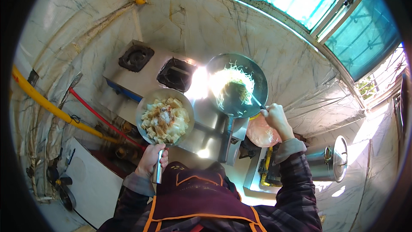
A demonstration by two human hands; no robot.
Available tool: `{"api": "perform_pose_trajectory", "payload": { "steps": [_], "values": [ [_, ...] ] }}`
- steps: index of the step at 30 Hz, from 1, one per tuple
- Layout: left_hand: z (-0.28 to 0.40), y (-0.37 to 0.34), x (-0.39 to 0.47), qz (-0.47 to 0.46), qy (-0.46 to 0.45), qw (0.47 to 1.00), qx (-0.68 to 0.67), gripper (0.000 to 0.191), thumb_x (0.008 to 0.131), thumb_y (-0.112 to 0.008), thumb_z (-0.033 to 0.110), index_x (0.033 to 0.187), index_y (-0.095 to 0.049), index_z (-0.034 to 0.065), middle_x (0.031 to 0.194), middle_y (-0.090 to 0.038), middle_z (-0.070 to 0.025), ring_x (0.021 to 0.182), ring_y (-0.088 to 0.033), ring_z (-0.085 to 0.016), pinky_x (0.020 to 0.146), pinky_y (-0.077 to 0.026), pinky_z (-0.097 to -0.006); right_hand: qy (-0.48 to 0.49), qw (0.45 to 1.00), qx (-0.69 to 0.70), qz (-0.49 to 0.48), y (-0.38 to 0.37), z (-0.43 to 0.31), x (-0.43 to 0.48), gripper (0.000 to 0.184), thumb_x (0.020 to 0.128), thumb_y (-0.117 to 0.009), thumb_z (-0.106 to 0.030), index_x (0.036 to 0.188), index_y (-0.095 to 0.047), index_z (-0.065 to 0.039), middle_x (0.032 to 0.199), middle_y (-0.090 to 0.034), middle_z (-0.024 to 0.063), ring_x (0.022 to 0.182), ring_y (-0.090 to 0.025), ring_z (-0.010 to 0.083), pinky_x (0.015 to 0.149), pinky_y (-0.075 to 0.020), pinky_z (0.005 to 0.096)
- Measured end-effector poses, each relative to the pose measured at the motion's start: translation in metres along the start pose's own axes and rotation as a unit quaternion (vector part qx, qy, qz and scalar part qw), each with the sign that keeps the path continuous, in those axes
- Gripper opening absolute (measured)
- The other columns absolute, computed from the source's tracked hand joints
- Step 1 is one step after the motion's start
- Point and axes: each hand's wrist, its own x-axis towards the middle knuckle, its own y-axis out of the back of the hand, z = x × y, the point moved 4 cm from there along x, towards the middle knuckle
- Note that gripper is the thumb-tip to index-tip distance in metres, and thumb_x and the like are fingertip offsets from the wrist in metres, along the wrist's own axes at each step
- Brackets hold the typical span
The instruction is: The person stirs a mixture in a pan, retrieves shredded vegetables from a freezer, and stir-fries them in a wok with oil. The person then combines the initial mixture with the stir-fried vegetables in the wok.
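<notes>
My left hand [152, 159] grips the metal handle of a round pan [190, 109], held in front of my apron. Pale chunks of food [167, 129] fill the pan, topped with white and reddish-brown seasoning. To the right, a dark wok [261, 80] sits on the stove with its handle toward me. Pale shredded vegetables [246, 83] lie inside it, partly washed out by glare. My right hand [273, 117] is closed around a slim utensil [257, 100] with a dark grip, whose far end reaches into the shreds. Its tip cannot be made out.
Two black burner grates [136, 58] are left of the wok on the steel stove [128, 82]. A clear plastic bag [262, 132] lies below my right wrist. A lidded steel pot [325, 159] stands right. Yellow [54, 109] and red hoses [96, 112] run at left, beside a white tabletop [96, 180].
</notes>
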Motion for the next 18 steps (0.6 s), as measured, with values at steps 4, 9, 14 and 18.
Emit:
{"api": "perform_pose_trajectory", "payload": {
  "steps": [4,9,14,18],
  "values": [
    [-0.001,-0.001,0.000,-0.004,0.007,1.000,0.000,0.019,0.101,-0.053,0.019,0.096,-0.050,0.0009,0.069,-0.051,-0.0028,0.047,-0.047,-0.011,0.043,-0.043,-0.0288,-0.046,0.998,0.016,0.029,0.003,-0.007,0.019,0.029,0.087,-0.074,-0.024,0.079,-0.073,0.003,0.078,-0.067,0.0263,0.076,-0.067,0.0449,0.073,-0.0544,0.0502],
    [0.000,-0.001,-0.005,-0.003,-0.006,1.000,0.001,0.019,0.102,-0.052,0.020,0.097,-0.051,0.0007,0.069,-0.051,-0.0028,0.048,-0.047,-0.011,0.044,-0.043,-0.0302,-0.062,0.986,0.150,-0.042,0.005,-0.022,-0.022,0.033,0.087,-0.073,-0.033,0.087,-0.077,0.000,0.086,-0.069,0.0275,0.082,-0.068,0.0446,0.076,-0.0558,0.0451],
    [-0.001,0.005,-0.003,-0.006,-0.007,1.000,-0.008,0.019,0.102,-0.052,0.019,0.099,-0.052,0.0002,0.069,-0.052,-0.0035,0.048,-0.047,-0.011,0.045,-0.043,-0.0305,-0.074,0.990,0.118,-0.017,-0.004,-0.029,-0.020,0.029,0.088,-0.073,-0.027,0.088,-0.076,0.001,0.081,-0.067,0.0282,0.080,-0.068,0.0436,0.075,-0.0540,0.0466],
    [-0.001,0.007,0.001,-0.018,-0.008,1.000,-0.007,0.020,0.102,-0.053,0.020,0.099,-0.052,-0.0002,0.070,-0.052,-0.0037,0.049,-0.047,-0.011,0.045,-0.043,-0.0304,-0.037,0.997,0.064,0.016,-0.005,-0.017,0.004,0.028,0.090,-0.070,-0.026,0.088,-0.073,0.003,0.085,-0.067,0.0288,0.085,-0.068,0.0457,0.077,-0.0543,0.0507]
  ]
}}
